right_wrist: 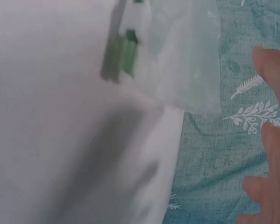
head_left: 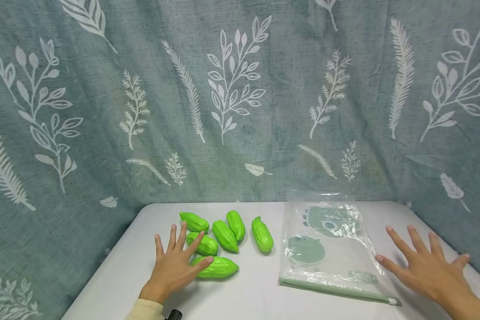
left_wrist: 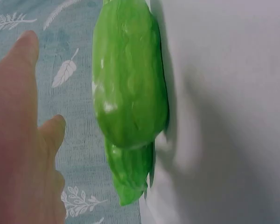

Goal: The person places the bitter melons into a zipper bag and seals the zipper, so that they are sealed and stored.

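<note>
Several bright green, ridged gourds with a glossy, toy-like surface lie in a loose group left of the middle. My left hand (head_left: pixel 176 266) is spread with straight fingers over the left side of this group, holding nothing. It partly overlaps the nearest gourd (head_left: pixel 220 267) and the gourd behind it (head_left: pixel 203 243). In the left wrist view a large gourd (left_wrist: pixel 130 74) fills the middle, beside my thumb and fingers. A clear zip bag (head_left: pixel 340 262) with green animal prints lies flat at the right, its green slider edge towards me. Right of the bag, my right hand (head_left: pixel 428 271) has its fingers fanned out, gripping nothing.
A single gourd (head_left: pixel 262 234) lies apart from the others, between them and the bag. The white table (head_left: pixel 260 298) ends at a grey-green curtain (head_left: pixel 264 169) with white leaf prints, which stands behind and at both sides. A small black object (head_left: pixel 175 314) shows by the left sleeve.
</note>
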{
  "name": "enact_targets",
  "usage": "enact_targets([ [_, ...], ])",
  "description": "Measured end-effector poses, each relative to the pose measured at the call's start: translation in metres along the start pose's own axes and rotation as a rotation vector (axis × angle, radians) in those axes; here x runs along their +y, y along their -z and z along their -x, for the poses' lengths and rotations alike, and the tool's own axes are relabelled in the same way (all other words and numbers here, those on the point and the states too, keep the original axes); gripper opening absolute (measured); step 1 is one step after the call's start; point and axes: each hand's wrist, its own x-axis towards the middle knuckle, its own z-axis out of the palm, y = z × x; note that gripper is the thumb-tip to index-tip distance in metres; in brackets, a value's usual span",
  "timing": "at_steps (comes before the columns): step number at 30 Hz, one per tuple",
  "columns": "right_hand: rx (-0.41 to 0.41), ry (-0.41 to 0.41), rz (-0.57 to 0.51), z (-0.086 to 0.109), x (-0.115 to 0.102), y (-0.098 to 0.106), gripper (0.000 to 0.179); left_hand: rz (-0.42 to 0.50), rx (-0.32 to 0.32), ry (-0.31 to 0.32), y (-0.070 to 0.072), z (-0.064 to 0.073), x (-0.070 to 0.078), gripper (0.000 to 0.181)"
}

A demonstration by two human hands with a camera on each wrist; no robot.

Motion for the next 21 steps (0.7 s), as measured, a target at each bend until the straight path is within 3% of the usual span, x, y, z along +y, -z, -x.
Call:
enact_targets([
  [8, 0.017, 0.021, -0.014, 0.004, -0.012, -0.006, 0.093, -0.003, 0.051, -0.040, -0.011, -0.004, 0.013, 0.081],
  [15, 0.033, 0.035, -0.019, 0.005, -0.021, -0.013, 0.093, -0.003, 0.031, -0.071, -0.013, -0.005, 0.023, 0.081],
  [21, 0.050, 0.061, -0.016, 0.004, -0.027, -0.015, 0.089, 0.013, 0.118, -0.153, -0.017, -0.006, 0.031, 0.076],
])
